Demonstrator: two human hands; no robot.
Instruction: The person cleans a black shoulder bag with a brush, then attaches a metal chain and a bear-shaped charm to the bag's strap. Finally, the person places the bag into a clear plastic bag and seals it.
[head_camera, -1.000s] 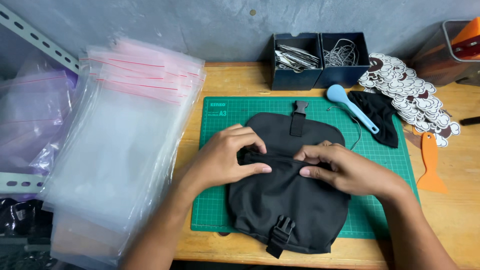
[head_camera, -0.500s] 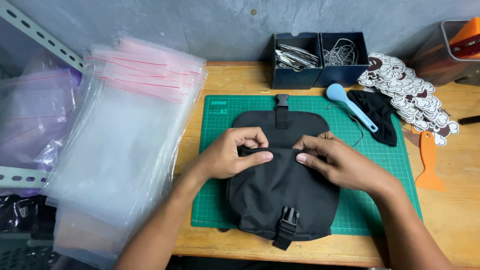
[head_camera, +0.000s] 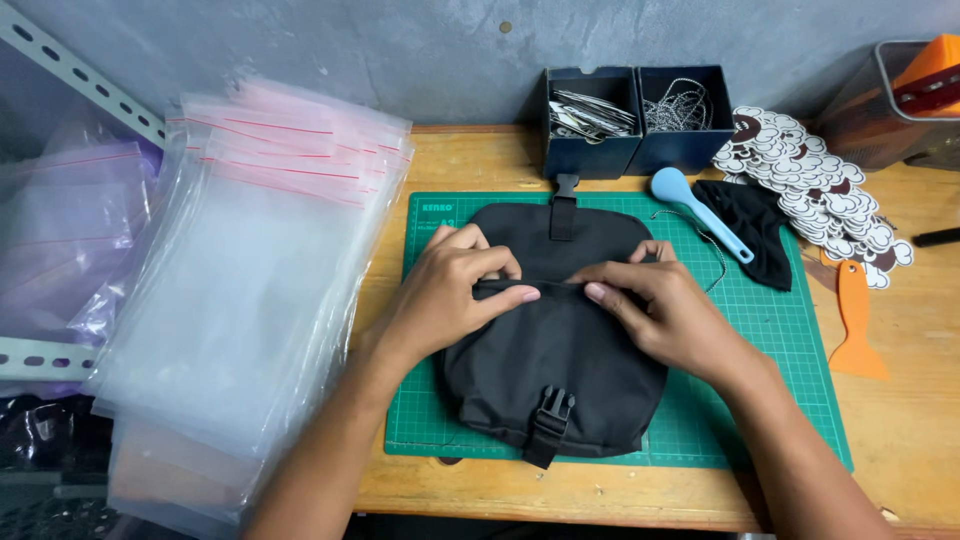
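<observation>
A black fabric pouch (head_camera: 560, 370) with a buckle strap at each end lies on a green cutting mat (head_camera: 775, 370). My left hand (head_camera: 450, 295) and my right hand (head_camera: 665, 310) both pinch a raised fold that runs across the pouch's middle. Their fingertips almost meet at the centre of the fold. One black buckle (head_camera: 550, 415) sits at the pouch's near edge, and the other (head_camera: 566, 188) points away at the far edge.
A thick stack of clear zip bags (head_camera: 250, 270) lies left of the mat. Two dark blue bins (head_camera: 630, 150) stand at the back. On the right are a light blue spoon-like tool (head_camera: 700, 212), a black cloth (head_camera: 755, 225), several brown-and-white stickers (head_camera: 810, 180) and an orange scraper (head_camera: 857, 320).
The pouch has shifted away from me on the mat, and its far buckle now reaches the mat's back edge. Both hands moved with it and still pinch the fold.
</observation>
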